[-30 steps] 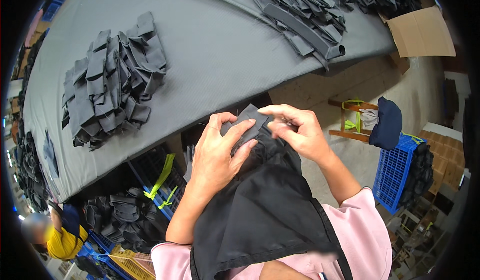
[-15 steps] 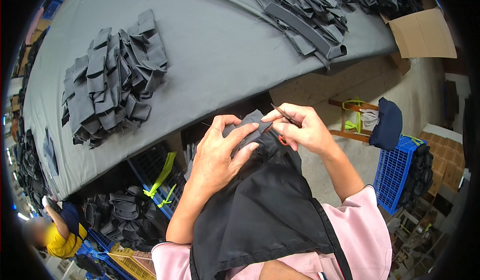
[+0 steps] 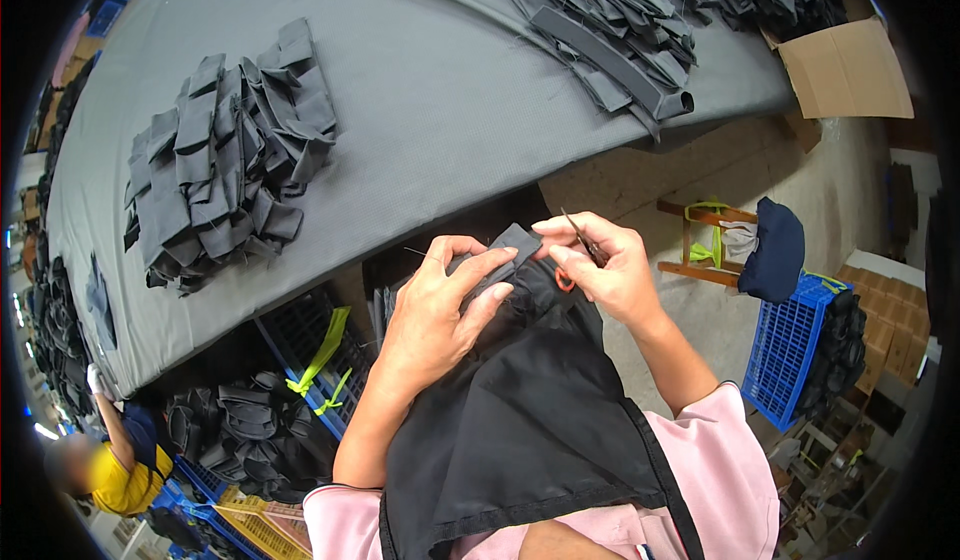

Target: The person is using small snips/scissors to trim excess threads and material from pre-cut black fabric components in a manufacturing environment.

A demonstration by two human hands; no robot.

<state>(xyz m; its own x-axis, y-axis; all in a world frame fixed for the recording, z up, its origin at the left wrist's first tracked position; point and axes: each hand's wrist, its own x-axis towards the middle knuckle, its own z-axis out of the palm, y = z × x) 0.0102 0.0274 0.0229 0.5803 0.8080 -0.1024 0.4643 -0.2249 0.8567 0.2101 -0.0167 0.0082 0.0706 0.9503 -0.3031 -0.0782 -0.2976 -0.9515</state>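
Left hand: we see our left hand (image 3: 440,305) lying flat on a small grey fabric piece (image 3: 505,255), fingers together and pressing it down, thumb tucked along the near edge.
Right hand: our right hand (image 3: 600,275) pinches a small thread snip (image 3: 583,245) between thumb and fingers; only its dark thin blades and a bit of orange at the handle show, the rest is hidden in the palm.
Fabric piece: it sits between both hands, just off the table's near edge, over the black apron (image 3: 530,430) on our lap; most of it is covered by the left fingers.
Thread: a thin strand near the left thumb is too fine for us to follow.
Table: the grey table (image 3: 440,110) carries a heap of grey pieces (image 3: 225,160) at left and a second pile (image 3: 610,20) at the far right, cut off by the rim.
Under the table: dark bundles (image 3: 240,430) in shadow; we cannot tell what they are.
Right side: a blue crate (image 3: 790,350), its contents partly out of view.
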